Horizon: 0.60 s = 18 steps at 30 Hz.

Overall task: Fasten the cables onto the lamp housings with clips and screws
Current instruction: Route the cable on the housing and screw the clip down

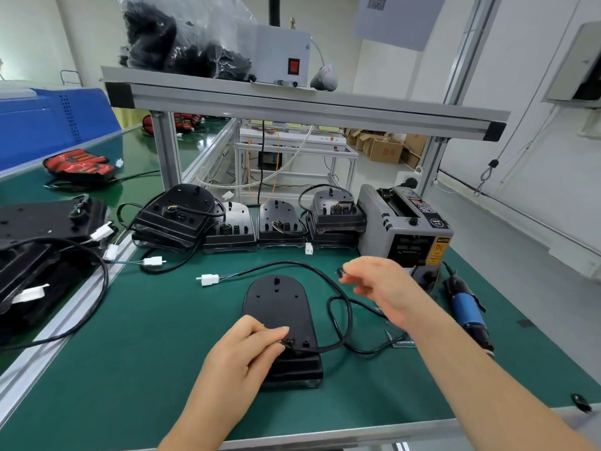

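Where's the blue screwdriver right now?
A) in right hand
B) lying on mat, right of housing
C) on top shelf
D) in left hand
B: the blue screwdriver lies on the green mat near the tape dispenser; the right hand pinches a small black part, the left hand holds the cable at the lamp housing.

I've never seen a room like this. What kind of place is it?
Most likely a factory assembly station for lamps. A row of black lamp housings with cables waits at the back of a green work mat, and an electric screwdriver lies at the right, near a grey tape dispenser.
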Available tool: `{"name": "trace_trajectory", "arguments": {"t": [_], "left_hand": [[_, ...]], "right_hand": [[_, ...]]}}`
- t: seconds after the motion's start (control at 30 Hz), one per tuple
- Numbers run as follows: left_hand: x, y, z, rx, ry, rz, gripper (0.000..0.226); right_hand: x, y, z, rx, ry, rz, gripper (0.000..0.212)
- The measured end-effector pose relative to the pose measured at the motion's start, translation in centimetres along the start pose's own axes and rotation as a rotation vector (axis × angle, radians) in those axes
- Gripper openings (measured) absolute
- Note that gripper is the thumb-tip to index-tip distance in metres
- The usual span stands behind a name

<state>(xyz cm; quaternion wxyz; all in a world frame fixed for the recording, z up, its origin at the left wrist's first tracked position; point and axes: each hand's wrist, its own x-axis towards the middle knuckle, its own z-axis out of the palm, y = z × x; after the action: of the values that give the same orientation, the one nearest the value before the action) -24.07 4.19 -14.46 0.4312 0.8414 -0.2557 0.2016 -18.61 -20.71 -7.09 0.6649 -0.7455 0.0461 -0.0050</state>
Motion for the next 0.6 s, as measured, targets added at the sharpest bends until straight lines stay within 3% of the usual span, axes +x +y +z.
{"name": "trace_trajectory", "arguments": {"t": [0.13,0.23,0.37,0.43,0.6], "left_hand": [[0.2,-0.8,-0.7,-0.152,0.166,-0.238,0.029],[1.0,-1.8,-1.2,-0.222,0.274,-0.432,0.029],[1.8,-2.8,-1.1,-0.347,0.199,-0.613,0.028],[2.0,-3.0,-0.8,-0.378,0.16,-0.637,0.028],[2.0,-3.4,-0.2,-0.4,0.11,-0.62,0.027]], "right_hand": [[0.1,-0.4,3.9,-0.226,-0.21,-0.051,0.013],[0.7,-0.1,6.6,-0.353,-0.329,-0.058,0.025],[1.7,0.5,9.1,-0.534,-0.409,-0.105,0.031],[2.1,0.9,9.7,-0.586,-0.426,-0.139,0.023],[2.9,1.6,10.2,-0.67,-0.435,-0.255,0.028]]}}
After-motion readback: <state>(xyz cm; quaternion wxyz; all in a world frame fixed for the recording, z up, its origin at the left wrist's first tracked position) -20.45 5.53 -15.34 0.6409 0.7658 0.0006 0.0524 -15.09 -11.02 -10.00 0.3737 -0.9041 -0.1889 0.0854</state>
